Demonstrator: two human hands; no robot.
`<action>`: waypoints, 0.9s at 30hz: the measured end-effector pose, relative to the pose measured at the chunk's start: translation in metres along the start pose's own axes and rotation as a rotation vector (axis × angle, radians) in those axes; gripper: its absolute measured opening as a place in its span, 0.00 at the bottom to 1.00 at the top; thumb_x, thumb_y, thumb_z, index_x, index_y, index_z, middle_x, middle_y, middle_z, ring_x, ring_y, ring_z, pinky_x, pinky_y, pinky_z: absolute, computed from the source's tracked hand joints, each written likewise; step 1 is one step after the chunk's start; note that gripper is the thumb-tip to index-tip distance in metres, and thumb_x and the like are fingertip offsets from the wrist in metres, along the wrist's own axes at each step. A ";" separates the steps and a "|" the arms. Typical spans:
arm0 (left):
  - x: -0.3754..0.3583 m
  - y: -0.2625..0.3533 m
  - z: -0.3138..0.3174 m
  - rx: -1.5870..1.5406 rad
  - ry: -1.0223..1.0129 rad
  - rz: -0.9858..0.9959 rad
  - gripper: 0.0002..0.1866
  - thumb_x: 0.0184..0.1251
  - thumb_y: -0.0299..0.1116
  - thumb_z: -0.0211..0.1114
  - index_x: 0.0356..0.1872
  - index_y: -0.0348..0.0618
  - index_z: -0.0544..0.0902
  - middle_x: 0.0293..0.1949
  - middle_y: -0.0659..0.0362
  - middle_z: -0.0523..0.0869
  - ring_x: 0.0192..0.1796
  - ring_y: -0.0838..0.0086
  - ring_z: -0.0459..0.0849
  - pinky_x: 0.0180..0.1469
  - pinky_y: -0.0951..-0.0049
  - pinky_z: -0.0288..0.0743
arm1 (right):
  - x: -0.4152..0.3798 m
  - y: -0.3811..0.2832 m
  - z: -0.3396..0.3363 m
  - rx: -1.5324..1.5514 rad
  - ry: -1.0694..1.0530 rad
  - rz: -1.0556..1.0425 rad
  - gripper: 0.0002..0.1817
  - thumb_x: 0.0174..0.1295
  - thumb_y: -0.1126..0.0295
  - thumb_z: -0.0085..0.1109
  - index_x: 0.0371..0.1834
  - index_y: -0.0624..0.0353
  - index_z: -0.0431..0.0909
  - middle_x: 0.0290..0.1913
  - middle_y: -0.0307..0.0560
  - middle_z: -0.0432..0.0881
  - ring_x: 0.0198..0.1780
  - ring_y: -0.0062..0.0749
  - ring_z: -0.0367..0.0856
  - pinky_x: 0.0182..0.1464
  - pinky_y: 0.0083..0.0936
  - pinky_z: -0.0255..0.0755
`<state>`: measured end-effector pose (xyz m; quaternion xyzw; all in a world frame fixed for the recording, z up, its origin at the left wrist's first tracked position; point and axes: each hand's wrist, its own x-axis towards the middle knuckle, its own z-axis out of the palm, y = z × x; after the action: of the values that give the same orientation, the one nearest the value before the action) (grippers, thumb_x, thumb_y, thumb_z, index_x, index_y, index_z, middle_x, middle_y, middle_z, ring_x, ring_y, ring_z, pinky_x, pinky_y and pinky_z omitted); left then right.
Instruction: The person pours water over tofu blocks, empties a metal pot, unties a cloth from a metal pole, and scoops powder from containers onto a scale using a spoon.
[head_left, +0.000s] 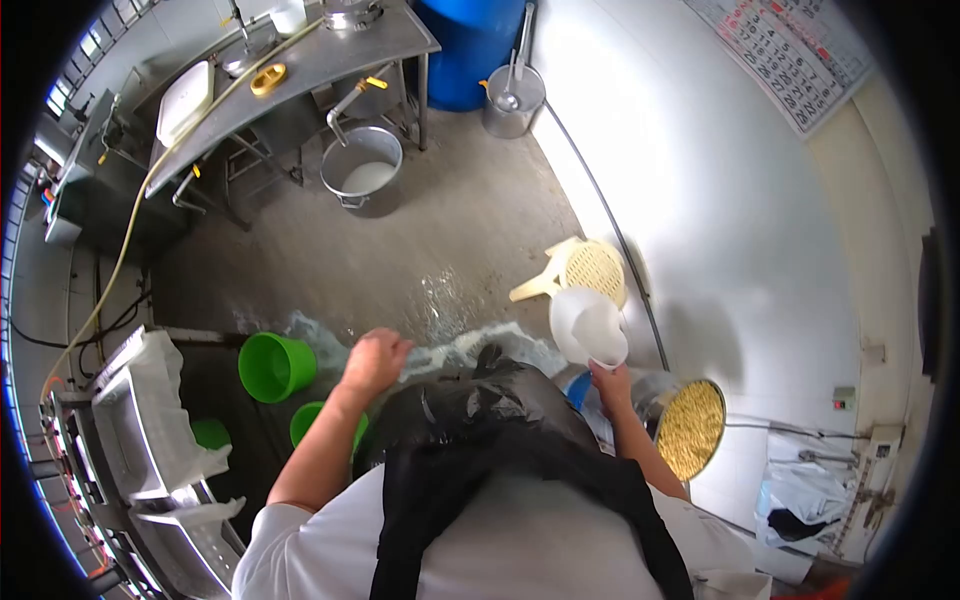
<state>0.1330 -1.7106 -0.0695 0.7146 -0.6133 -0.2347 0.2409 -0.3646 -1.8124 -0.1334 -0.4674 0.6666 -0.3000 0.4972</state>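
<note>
My right hand point(612, 382) is closed on a white plastic scoop point(603, 335), held out at the right over a white round container point(573, 318). Just beyond it lies a cream perforated basket point(594, 268) on the floor by the wall. To the right of my right forearm stands a metal pot full of yellow beans point(691, 430). My left hand point(376, 360) hangs in front of me at the left with its fingers curled; whether it holds anything cannot be made out. Near it are a green bucket point(277, 367) and a second green bucket point(308, 425), partly behind my forearm.
Whitish liquid point(465, 345) lies across the floor ahead. Farther off are a metal pail of white liquid point(365, 175), a steel table point(330, 50), a blue barrel point(465, 50) and a pot with ladles point(514, 105). Cloth-lined metal trays point(150, 410) stand at left; a hose point(600, 190) runs along the wall.
</note>
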 end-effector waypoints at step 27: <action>0.624 -0.125 -0.104 -0.342 0.435 -0.415 0.18 0.75 0.41 0.68 0.57 0.40 0.83 0.47 0.60 0.86 0.43 0.72 0.85 0.47 0.66 0.81 | 0.608 -0.358 0.188 -0.188 -0.175 -0.376 0.18 0.69 0.64 0.66 0.57 0.63 0.79 0.39 0.42 0.85 0.35 0.23 0.79 0.39 0.26 0.75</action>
<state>0.3796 -2.3063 -0.0934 0.8067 -0.3409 -0.2205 0.4294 -0.1127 -2.4978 -0.1181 -0.6520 0.5471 -0.2823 0.4426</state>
